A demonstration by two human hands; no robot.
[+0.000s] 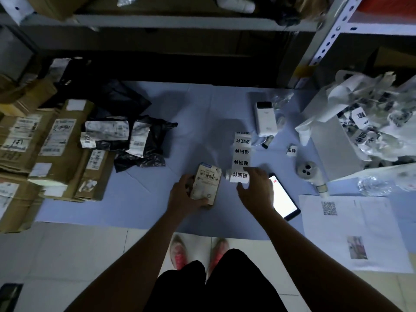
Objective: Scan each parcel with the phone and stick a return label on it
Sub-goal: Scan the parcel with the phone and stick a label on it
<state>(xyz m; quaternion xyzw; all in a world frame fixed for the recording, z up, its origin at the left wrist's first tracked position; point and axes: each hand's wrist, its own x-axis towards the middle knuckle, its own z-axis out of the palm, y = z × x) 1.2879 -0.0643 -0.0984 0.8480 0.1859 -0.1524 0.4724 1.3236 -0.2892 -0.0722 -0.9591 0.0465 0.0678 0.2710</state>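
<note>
A small worn carton parcel (207, 182) with a barcode label lies on the blue sheet (144, 199) at the centre. My left hand (183, 195) grips its lower left side. My right hand (256, 188) reaches over the near end of a strip of return labels (242, 156), fingers spread and touching the roll's lowest label. The phone (284, 200) lies screen up and lit just right of that hand, partly hidden by it.
Cardboard parcels (51, 152) and black poly bags (135, 140) are piled at the left. A white label printer (265, 119), a loose label (291, 150), a bin of label backing scraps (369, 122) and a printed QR sheet (351, 230) sit to the right. Shelving stands behind.
</note>
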